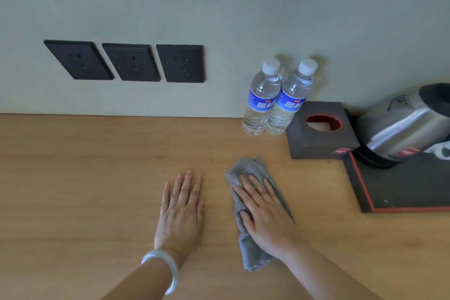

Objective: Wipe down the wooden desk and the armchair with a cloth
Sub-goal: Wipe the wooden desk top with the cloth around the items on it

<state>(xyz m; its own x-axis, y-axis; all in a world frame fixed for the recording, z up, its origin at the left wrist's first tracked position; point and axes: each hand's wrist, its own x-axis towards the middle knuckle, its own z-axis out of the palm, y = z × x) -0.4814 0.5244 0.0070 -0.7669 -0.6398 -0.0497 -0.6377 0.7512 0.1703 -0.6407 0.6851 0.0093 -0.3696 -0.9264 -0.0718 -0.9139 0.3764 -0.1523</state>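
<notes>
Cloth [253, 246] lies lengthwise under my right hand [264, 214], pressed flat and open on the tabletop [85, 178]; my left hand [181, 212] rests open beside it.

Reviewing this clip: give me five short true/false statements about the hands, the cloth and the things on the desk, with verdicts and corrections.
1. The right hand lies flat on the grey cloth. True.
2. The left hand also presses the cloth. False: it rests flat on the bare desk, apart from the cloth.
3. Two capped water bottles stand upright side by side near the wall. True.
4. The kettle stands directly on the desk. False: it stands on a dark tray with a red edge.
5. A plug sits in one of the three wall sockets. False: all three are empty.
</notes>
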